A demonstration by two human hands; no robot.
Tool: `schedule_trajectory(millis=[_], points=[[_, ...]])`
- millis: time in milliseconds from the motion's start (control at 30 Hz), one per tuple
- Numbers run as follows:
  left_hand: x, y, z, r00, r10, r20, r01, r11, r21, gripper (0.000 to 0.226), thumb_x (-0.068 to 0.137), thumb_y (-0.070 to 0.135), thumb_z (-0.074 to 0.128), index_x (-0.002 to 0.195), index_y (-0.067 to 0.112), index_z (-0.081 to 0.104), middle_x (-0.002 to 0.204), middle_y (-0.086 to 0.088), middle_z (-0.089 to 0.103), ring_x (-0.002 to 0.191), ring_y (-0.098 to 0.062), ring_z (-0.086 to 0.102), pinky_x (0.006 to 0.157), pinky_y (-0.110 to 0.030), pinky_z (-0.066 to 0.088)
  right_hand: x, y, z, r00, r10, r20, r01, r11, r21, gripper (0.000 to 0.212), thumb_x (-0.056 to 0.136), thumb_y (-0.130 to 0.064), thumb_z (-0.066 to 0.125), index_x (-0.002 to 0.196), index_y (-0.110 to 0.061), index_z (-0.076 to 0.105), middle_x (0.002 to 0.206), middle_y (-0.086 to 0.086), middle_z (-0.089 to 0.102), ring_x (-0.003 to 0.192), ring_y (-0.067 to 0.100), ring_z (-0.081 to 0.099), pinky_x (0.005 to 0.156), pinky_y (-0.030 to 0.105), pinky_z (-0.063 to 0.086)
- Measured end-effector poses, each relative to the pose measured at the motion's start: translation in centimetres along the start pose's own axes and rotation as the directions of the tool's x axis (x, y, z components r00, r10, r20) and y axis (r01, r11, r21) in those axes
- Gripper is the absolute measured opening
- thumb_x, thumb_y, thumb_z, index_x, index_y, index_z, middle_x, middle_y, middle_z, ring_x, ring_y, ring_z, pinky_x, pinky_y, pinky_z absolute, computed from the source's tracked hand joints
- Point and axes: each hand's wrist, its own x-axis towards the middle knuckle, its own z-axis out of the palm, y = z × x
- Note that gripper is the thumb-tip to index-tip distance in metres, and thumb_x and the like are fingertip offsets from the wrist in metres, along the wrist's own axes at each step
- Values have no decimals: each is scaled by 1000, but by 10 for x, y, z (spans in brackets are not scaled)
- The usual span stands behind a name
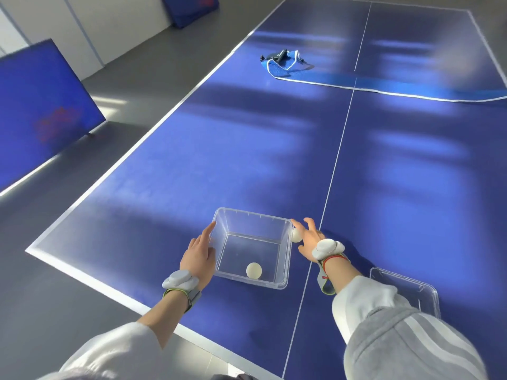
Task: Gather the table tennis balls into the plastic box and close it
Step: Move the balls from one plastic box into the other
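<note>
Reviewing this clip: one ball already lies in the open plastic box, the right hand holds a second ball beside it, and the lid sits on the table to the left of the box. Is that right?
Not quite: the lid lies to the right of the plastic box, behind the right sleeve, as the head view shows. The rest holds: one ball lies in the open box, and the right hand holds a second ball beside it.
</note>
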Motion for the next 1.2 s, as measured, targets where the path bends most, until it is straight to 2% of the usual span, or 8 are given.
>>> schedule_trajectory(millis=[133,233,400,633,800,900,967,1200], points=[[-1,3,3,998,-44,-36,45,999,7,67,85,5,32,137,47,22,98,7,61,94,-13,43,58,-39,51,4,0,12,1000,17,10,-17,999,-43,70,89,-16,52,146,-33,14,153,7,10,118,37,49,86,43,52],[-3,9,4,996,-74,-49,74,997,-6,67,86,5,31,137,48,22,96,8,60,95,-16,44,62,-42,52,5,-1,17,1000,0,-19,-1,998,-57,58,92,-17,52,142,-26,25,147,8,20,117,35,48,83,42,51],[-5,10,7,988,-146,-55,141,986,-86,63,89,10,29,132,56,22,101,4,58,81,-18,54,59,-32,45,5,6,22,998,-59,-29,58,997,-51,41,94,-14,49,134,-19,37,129,11,39,111,32,52,81,41,54],[-8,11,10,982,-173,-76,165,981,-107,64,88,4,31,137,45,24,99,-6,61,58,-23,47,53,-30,40,0,11,16,995,-85,-48,85,996,-14,42,95,-13,49,135,-16,37,129,12,40,107,34,57,82,39,52],[-10,8,11,983,-168,-79,159,981,-111,66,86,3,33,138,43,22,93,-15,61,55,-25,44,49,-31,38,-3,18,-6,994,-57,-97,61,997,37,41,95,-15,46,135,-18,37,132,11,39,106,38,57,83,41,49],[-10,4,12,983,-174,-62,168,981,-98,66,86,7,34,137,45,19,68,-10,49,49,-21,35,46,-32,33,-3,21,-28,987,-46,-157,59,995,80,40,94,-17,45,133,-21,37,131,11,39,105,40,56,86,43,47],[-11,5,11,983,-175,-48,171,982,-79,66,86,9,34,138,46,17,62,-5,41,47,-19,33,44,-30,31,-4,19,-49,980,-43,-192,67,991,119,40,94,-18,42,133,-24,36,129,9,39,105,40,55,88,45,46],[-14,11,10,976,-214,-52,209,974,-89,62,87,13,32,137,46,13,64,-5,44,51,-21,36,46,-28,34,-1,-28,-105,937,-200,-288,240,964,113,40,94,-20,41,133,-26,36,129,6,38,99,36,56,87,43,46]])
